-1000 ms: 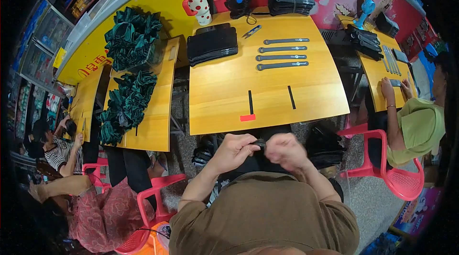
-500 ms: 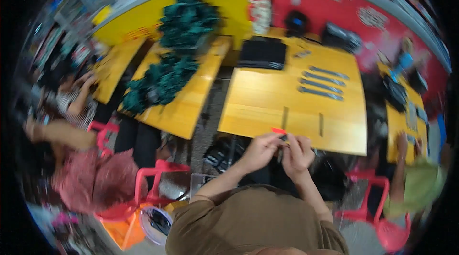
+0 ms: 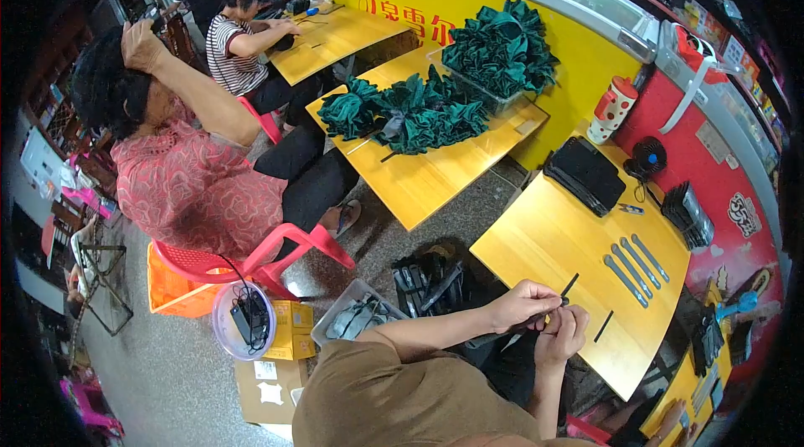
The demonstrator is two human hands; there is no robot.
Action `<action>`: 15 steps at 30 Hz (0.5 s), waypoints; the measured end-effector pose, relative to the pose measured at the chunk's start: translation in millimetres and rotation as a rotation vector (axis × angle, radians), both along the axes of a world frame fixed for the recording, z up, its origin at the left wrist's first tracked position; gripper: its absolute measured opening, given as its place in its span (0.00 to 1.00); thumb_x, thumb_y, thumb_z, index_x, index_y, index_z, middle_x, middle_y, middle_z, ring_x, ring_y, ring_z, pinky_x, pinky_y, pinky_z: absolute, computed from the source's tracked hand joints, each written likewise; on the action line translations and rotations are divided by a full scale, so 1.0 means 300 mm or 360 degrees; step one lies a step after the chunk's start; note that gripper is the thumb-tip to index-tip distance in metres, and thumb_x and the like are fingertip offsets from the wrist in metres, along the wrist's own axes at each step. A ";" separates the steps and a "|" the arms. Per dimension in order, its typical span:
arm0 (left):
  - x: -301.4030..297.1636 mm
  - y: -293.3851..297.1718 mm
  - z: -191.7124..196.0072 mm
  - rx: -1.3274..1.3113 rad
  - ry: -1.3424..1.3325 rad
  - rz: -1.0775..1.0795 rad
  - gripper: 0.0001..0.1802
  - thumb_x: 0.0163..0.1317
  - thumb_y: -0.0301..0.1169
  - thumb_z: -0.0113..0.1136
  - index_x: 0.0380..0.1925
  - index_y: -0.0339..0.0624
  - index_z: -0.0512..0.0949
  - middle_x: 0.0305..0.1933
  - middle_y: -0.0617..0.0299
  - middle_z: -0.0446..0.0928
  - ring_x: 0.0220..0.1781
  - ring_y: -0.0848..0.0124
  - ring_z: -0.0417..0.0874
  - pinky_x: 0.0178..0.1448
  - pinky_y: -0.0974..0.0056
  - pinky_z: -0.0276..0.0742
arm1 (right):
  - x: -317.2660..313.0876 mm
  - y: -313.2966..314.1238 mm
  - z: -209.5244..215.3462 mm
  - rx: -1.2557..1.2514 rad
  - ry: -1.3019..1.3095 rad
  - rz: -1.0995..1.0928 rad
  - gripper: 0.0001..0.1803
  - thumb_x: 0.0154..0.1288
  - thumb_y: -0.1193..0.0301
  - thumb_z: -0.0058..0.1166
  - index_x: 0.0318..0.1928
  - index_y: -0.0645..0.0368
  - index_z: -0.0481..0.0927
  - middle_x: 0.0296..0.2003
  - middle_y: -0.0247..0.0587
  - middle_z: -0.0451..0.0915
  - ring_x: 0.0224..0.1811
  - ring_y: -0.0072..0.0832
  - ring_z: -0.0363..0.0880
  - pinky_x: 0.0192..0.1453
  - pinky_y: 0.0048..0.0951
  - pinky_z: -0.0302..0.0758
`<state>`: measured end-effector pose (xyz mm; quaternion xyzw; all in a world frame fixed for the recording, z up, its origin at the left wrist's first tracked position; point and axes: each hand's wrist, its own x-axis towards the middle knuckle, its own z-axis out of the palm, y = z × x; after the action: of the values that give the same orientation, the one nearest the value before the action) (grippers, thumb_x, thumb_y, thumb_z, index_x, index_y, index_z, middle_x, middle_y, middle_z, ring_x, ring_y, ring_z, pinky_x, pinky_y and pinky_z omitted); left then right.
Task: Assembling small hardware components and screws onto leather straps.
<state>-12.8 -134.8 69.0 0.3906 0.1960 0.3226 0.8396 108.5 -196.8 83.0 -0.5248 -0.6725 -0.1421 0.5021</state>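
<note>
My left hand and my right hand meet over the near edge of the yellow table. Fingers of both are pinched around a small dark piece that they mostly cover, so its kind cannot be made out. Just beyond my left fingertips lies a thin black strip. A second black strip rests on the tabletop to the right of my right hand. Farther back, several dark grey straps lie side by side.
On the table's far part are a black stack, small snips, a black fan and a dotted bottle. Green fabric bundles cover the neighbouring table. A person in a red patterned top sits at left; a grey bin stands beside me.
The view has swung left, so the tables appear farther right and more of the left side shows. A red bit at my fingertips no longer shows. Both hands remain pinched together.
</note>
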 end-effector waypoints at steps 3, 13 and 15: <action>-0.024 0.047 0.013 -0.0120 0.0003 -0.0121 0.10 0.71 0.34 0.55 0.36 0.40 0.80 0.27 0.67 0.78 0.24 0.81 0.77 0.29 0.75 0.73 | -0.003 0.031 0.046 -0.0146 -0.0050 0.0087 0.07 0.58 0.83 0.59 0.35 0.63 0.74 0.31 0.48 0.73 0.31 0.42 0.75 0.30 0.35 0.73; 0.014 0.072 -0.089 -0.0173 -0.0102 0.0657 0.13 0.70 0.35 0.55 0.33 0.38 0.81 0.26 0.65 0.78 0.22 0.78 0.76 0.25 0.72 0.72 | -0.052 0.019 0.058 -0.0166 -0.0538 0.0488 0.12 0.47 0.88 0.55 0.34 0.63 0.76 0.29 0.49 0.74 0.25 0.42 0.77 0.23 0.35 0.73; -0.035 0.148 -0.051 -0.0372 -0.0062 0.0943 0.13 0.70 0.36 0.54 0.31 0.39 0.80 0.24 0.64 0.77 0.21 0.76 0.76 0.25 0.70 0.74 | -0.063 -0.030 0.049 -0.0137 -0.0500 0.0682 0.11 0.46 0.84 0.55 0.33 0.62 0.76 0.29 0.47 0.76 0.23 0.37 0.76 0.21 0.33 0.69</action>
<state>-23.4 -90.5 53.8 0.2110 0.3209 0.5358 0.7519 89.7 -206.0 97.9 -0.3628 -0.8434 -0.0835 0.3875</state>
